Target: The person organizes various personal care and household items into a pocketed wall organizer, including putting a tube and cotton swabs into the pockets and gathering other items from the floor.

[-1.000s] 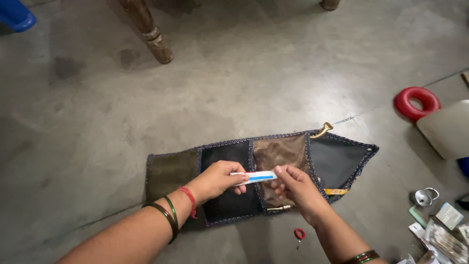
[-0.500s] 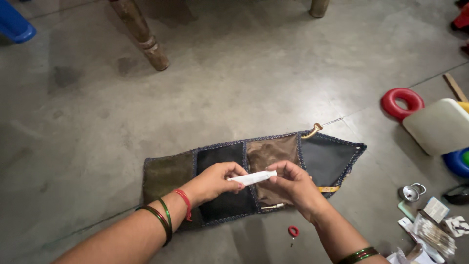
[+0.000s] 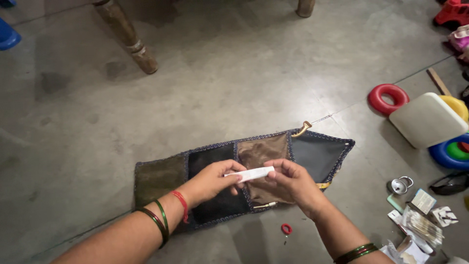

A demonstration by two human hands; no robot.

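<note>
Head view: both hands pinch a small white tube (image 3: pixel 249 174) between them, left hand (image 3: pixel 213 180) on its left end, right hand (image 3: pixel 289 182) on its right end. It is held level just above a patchwork fabric organizer (image 3: pixel 244 173) spread flat on the concrete floor (image 3: pixel 220 88)

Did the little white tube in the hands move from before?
Cannot tell for sure: the small white tube sits above the same brown panel of the patchwork cloth organiser as before; the camera shifted. It has turned, its blue side now hidden.
</note>
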